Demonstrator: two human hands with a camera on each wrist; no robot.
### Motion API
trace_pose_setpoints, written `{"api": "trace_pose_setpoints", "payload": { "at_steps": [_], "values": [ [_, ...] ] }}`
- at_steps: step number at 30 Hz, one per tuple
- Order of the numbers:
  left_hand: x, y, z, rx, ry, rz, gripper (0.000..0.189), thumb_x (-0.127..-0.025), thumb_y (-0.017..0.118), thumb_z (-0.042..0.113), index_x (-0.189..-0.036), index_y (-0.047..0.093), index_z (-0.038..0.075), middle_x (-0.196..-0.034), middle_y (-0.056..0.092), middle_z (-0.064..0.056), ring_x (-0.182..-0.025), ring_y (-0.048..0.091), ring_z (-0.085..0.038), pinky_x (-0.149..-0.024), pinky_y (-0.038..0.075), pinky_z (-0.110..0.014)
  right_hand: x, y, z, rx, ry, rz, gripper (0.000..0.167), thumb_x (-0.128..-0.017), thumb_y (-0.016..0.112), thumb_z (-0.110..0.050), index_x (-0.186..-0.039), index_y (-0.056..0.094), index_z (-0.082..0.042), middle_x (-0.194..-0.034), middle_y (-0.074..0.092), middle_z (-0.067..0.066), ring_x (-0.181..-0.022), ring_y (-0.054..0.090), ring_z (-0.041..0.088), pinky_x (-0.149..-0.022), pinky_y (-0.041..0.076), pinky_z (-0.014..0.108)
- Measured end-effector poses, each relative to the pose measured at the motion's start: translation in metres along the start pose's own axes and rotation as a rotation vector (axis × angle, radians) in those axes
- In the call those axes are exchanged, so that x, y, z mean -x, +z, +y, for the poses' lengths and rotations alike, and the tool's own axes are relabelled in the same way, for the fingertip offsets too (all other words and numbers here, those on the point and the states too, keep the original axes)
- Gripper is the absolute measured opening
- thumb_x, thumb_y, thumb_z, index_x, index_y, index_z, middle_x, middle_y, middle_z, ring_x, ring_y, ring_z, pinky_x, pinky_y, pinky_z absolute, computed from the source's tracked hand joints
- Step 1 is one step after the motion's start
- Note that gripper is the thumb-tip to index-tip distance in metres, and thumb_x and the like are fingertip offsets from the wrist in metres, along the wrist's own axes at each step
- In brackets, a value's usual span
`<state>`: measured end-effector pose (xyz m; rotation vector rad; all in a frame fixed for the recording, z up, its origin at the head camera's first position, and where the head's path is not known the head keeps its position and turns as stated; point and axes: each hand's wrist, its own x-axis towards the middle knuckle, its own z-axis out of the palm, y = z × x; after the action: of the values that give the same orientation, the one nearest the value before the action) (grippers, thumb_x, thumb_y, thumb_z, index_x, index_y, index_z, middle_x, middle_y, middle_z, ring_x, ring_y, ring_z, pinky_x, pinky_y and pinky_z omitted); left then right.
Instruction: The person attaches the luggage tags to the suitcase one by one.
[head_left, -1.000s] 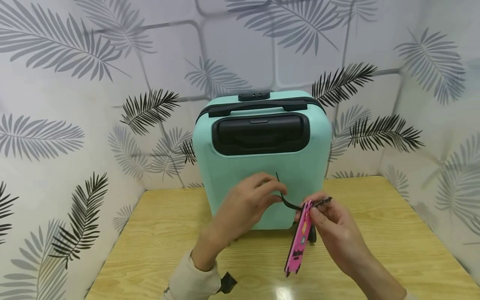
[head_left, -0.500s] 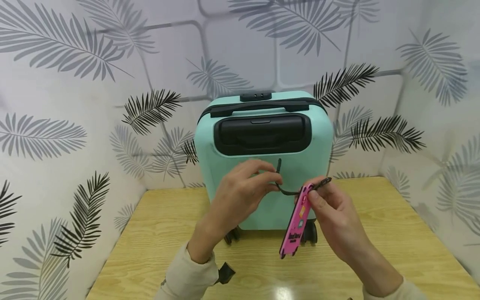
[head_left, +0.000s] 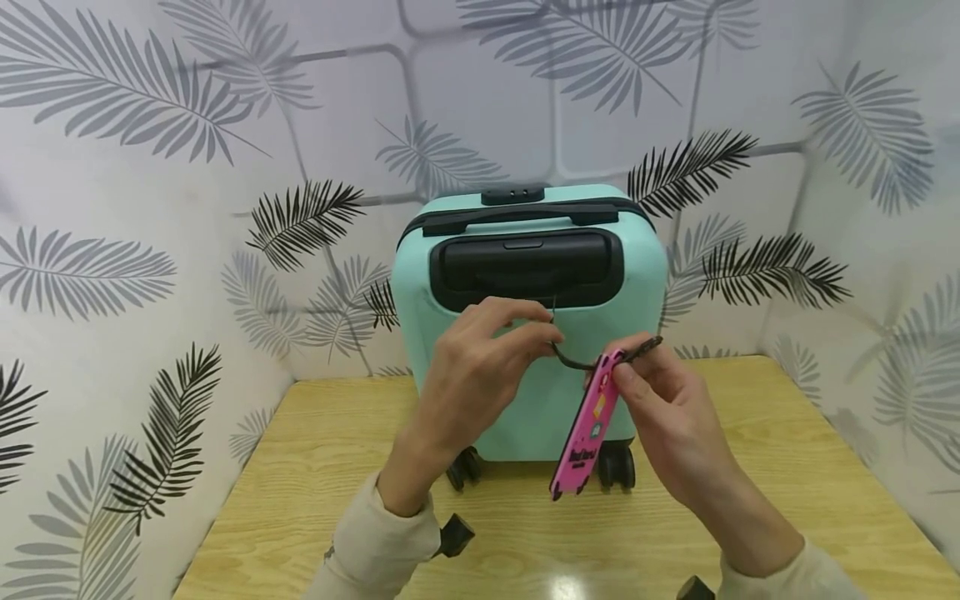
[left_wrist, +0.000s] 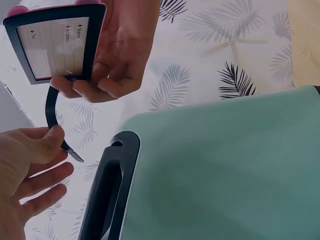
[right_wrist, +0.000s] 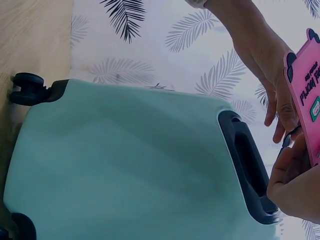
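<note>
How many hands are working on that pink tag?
2. The left hand is in front of the turquoise suitcase, pinching the black strap; the right hand is at the pink tag's upper end, holding it. No other hands show.

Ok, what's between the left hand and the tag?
A stretch of black strap: the left hand pinches it, and it curves over to the tag. The left wrist view shows this.

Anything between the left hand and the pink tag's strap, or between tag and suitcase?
Nothing visible in the way. The left hand pinches the black strap directly; the right hand grips the pink tag at its strap end. Between tag and mint suitcase, only hands and strap show.
</note>
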<state>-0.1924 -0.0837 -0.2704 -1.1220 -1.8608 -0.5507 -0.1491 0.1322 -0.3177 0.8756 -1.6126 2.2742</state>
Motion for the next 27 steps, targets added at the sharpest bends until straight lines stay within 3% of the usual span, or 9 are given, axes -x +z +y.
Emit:
{"api": "trace_pose_setpoints", "payload": {
  "at_steps": [5, 10, 16, 27],
  "values": [
    [-0.008, -0.001, -0.001, -0.010, 0.006, 0.064, 0.008, -0.090, 0.081, 0.010, -0.098, 0.080, 0.010, -0.111, 0.073, -0.005, -0.101, 0.068, -0.020, -0.086, 0.055, -0.031, -0.007, 0.003, -0.006, 0.019, -0.027, 0.002, 0.024, -0.109, 0.045, 0.002, -0.117, 0.064, -0.010, -0.100, 0.064, -0.002, -0.100, 0.059, 0.015, -0.101, 0.048, 0.028],
    [-0.017, 0.001, -0.006, -0.029, 0.001, 0.110, 0.008, -0.092, 0.080, 0.012, -0.099, 0.080, 0.010, -0.111, 0.074, -0.006, -0.102, 0.069, -0.020, -0.085, 0.055, -0.031, -0.019, 0.004, -0.012, 0.093, -0.041, 0.032, 0.022, -0.108, 0.047, 0.001, -0.116, 0.064, -0.011, -0.102, 0.062, -0.001, -0.101, 0.055, 0.017, -0.097, 0.049, 0.027],
    [-0.026, 0.005, -0.013, -0.057, -0.026, 0.137, 0.012, -0.090, 0.082, 0.010, -0.101, 0.080, 0.011, -0.112, 0.074, -0.005, -0.103, 0.069, -0.020, -0.087, 0.055, -0.031, -0.033, 0.004, -0.016, 0.150, -0.095, 0.095, 0.022, -0.106, 0.049, 0.002, -0.112, 0.066, -0.010, -0.104, 0.068, 0.002, -0.096, 0.060, 0.017, -0.089, 0.051, 0.029],
    [-0.039, 0.009, -0.022, -0.105, -0.060, 0.203, 0.011, -0.091, 0.081, 0.013, -0.101, 0.083, 0.010, -0.107, 0.077, -0.004, -0.102, 0.071, -0.019, -0.083, 0.055, -0.032, -0.053, 0.005, -0.022, 0.235, -0.124, 0.136, 0.018, -0.105, 0.054, 0.000, -0.115, 0.066, -0.009, -0.114, 0.069, 0.004, -0.104, 0.063, 0.018, -0.092, 0.054, 0.025]
  ]
}}
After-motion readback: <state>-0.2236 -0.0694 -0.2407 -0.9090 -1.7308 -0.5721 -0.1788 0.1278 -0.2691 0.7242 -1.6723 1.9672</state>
